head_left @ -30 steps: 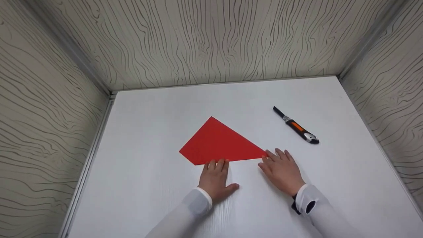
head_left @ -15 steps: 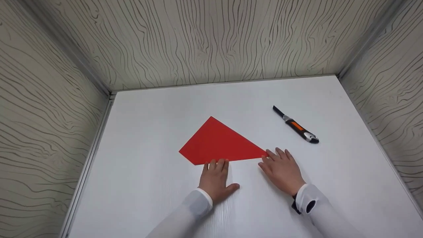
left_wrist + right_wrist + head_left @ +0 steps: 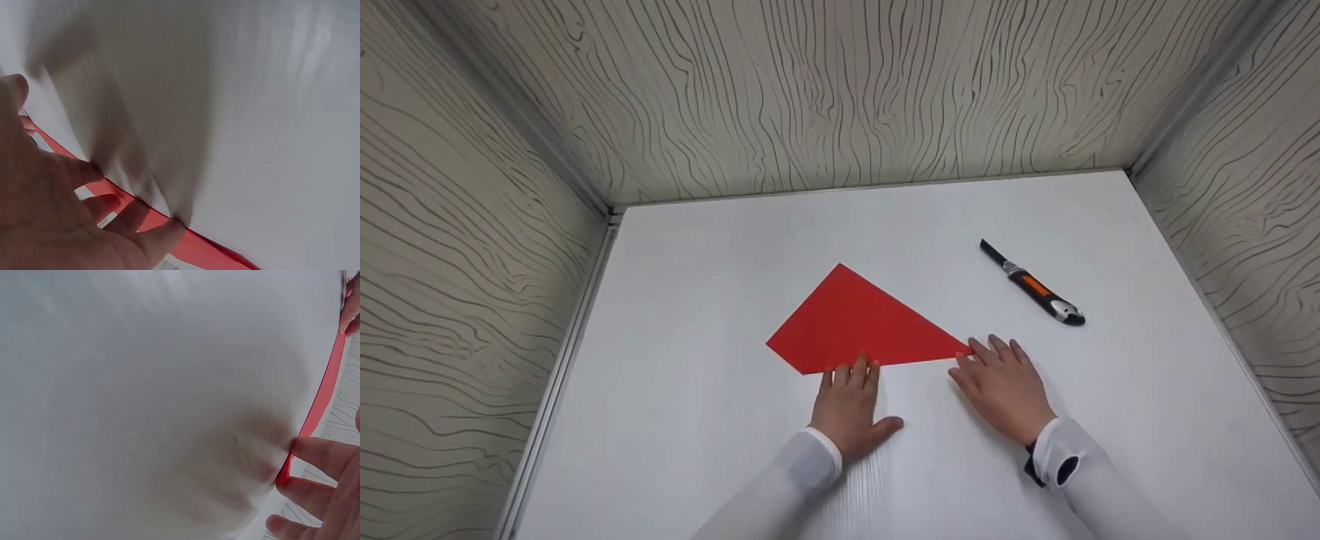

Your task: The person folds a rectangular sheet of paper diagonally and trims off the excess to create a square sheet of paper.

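Note:
A sheet of red paper (image 3: pixel 851 319), folded into a kite-like shape, lies flat on the white table. My left hand (image 3: pixel 847 416) is palm down with its fingers straight. Its fingertips (image 3: pixel 174 225) press along the paper's near edge, one reaching a little onto the red surface, and the thumb points out to the right. At the paper's narrow right corner my right hand (image 3: pixel 1003 394) is spread, two fingertips (image 3: pixel 304 445) on either side of the pointed tip. The left wrist view shows the red edge running under the left fingers.
A utility knife (image 3: pixel 1039 292) with a black and orange handle lies right of the paper, beyond the right hand, its dark blade pointing away to the left. Wood-grain panels (image 3: pixel 840 90) wall the white table (image 3: pixel 675 300) at the back and both sides.
One finger of my left hand has slid slightly forward onto the paper. My right hand has shifted a touch to the right at the corner. Paper and knife stay in place.

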The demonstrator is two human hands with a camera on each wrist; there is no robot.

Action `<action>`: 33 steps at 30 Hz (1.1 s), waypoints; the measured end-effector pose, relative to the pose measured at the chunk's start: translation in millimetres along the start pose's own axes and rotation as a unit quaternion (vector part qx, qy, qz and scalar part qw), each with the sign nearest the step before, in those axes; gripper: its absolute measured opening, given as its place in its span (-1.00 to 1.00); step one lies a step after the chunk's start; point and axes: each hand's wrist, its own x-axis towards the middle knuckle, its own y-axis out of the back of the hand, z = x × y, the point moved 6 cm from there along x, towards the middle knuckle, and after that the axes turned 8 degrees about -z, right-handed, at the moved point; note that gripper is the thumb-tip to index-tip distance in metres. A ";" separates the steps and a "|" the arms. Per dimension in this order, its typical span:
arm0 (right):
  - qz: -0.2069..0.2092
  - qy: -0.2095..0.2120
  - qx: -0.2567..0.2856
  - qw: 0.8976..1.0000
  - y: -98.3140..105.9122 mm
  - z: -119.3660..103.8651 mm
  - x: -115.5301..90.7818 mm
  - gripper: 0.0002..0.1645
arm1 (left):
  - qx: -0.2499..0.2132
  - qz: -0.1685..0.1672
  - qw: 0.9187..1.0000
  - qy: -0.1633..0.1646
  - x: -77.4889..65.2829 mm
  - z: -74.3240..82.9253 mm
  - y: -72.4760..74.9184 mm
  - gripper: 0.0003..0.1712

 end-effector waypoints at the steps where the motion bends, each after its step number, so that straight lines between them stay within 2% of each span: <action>1: 0.002 -0.002 0.000 1.000 0.5 0.4 -0.6 -0.36 | 0.000 -0.002 1.000 0.000 0.1 -0.1 -0.1 0.17; 5: 0.004 -0.006 -0.003 1.000 0.6 2.3 -1.6 -0.37 | 0.014 -0.010 1.000 0.007 0.2 -1.4 -1.5 0.18; 11: 0.015 0.001 -0.021 1.000 -0.7 3.2 -1.7 -0.38 | 0.039 -0.001 0.999 0.017 0.9 -2.0 -3.3 0.14; 24: 0.022 -0.001 -0.020 1.000 1.4 12.4 -5.4 -0.38 | 0.044 -0.007 0.999 0.013 1.5 -2.6 -2.9 0.17; 33: 0.019 -0.009 -0.015 1.000 3.0 14.1 -6.2 -0.38 | 0.029 -0.007 0.999 0.013 1.9 -3.0 -2.5 0.18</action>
